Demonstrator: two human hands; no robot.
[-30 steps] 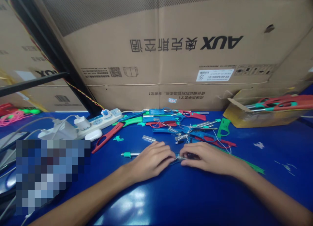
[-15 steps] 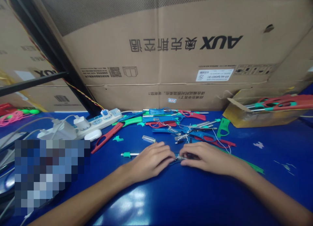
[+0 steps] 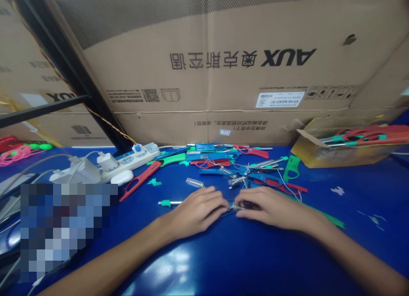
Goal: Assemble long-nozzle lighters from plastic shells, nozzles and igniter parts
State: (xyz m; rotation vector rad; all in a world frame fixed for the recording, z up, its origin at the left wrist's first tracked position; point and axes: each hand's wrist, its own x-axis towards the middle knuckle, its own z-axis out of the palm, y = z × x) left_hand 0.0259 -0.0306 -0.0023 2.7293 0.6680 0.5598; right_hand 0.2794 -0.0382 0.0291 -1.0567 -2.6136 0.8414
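My left hand (image 3: 201, 210) and my right hand (image 3: 268, 207) face each other over the blue table (image 3: 204, 262). Between them is a blue lighter part (image 3: 233, 205) with small clear pieces, partly covered by my fingers. My left fingers are closed on its left side, where a metal tube (image 3: 175, 202) with a green tip sticks out beyond the hand. The thumb and fingers of my right hand close round the other side, with something dark under them. Just above my left hand lies a clear tube-shaped piece (image 3: 194, 183).
Behind my hands lies a pile of blue, red and green lighter parts (image 3: 220, 170). An open carton (image 3: 345, 157) of red parts stands at the right, a white power strip (image 3: 128, 159) at the left. Tall cardboard (image 3: 204, 74) backs the table.
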